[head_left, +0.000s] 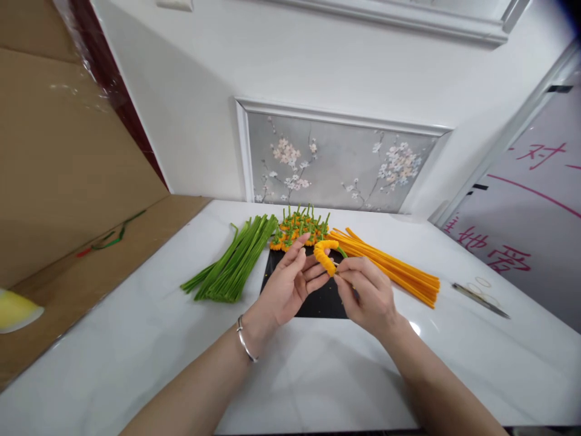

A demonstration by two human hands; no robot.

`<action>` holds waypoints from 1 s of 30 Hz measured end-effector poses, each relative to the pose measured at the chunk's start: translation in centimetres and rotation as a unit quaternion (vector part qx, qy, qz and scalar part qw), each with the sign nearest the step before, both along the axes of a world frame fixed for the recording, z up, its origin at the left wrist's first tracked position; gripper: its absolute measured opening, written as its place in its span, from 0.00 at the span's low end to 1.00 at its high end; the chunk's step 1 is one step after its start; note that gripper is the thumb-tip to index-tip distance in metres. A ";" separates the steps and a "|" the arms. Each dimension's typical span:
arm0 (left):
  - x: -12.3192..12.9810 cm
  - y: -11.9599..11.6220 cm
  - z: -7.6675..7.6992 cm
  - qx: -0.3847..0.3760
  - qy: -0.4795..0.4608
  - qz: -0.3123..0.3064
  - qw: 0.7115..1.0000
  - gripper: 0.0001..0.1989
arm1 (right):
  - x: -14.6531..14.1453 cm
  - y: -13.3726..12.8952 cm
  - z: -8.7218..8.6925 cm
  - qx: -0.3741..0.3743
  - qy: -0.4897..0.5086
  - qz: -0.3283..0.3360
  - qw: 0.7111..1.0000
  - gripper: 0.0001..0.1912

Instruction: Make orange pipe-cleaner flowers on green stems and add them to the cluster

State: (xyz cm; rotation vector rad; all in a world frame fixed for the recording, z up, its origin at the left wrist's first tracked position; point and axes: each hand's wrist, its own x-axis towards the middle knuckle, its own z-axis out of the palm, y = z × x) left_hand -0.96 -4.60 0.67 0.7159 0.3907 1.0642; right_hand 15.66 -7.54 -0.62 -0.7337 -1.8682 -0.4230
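My right hand (367, 293) pinches one end of a curved, coiled orange pipe-cleaner piece (323, 257), with a green stem beside its fingertips. My left hand (290, 284), a silver bangle at its wrist, is turned palm up with its fingers spread just left of the coil. Whether its fingertips touch the coil is hard to tell. Both hands are over a black mat (324, 306). Behind them stand several small orange pieces with green stems (299, 227). A bundle of green pipe cleaners (236, 260) lies to the left, orange pipe cleaners (390, 266) to the right.
Scissors or tweezers (481, 300) lie at the right of the white table (295, 375), beside thin loops (483, 283). Cardboard (68, 169) borders the left side, with a yellow object (18, 310) on it. A wall with a floral panel (336, 160) rises behind; a whiteboard (535, 200) stands right.
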 end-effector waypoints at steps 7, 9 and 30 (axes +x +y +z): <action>-0.8 0.7 -0.8 0.020 0.029 -0.065 0.997 0.17 | 0.1 -0.5 0.3 -0.051 0.033 0.079 0.995 0.11; -0.6 0.8 -1.0 0.047 0.040 -0.034 0.998 0.14 | 0.0 -0.6 0.3 -0.049 0.031 0.076 0.995 0.11; -2.6 1.7 0.7 0.398 0.326 0.054 0.856 0.17 | 1.7 0.5 0.5 -0.218 0.091 0.117 0.965 0.07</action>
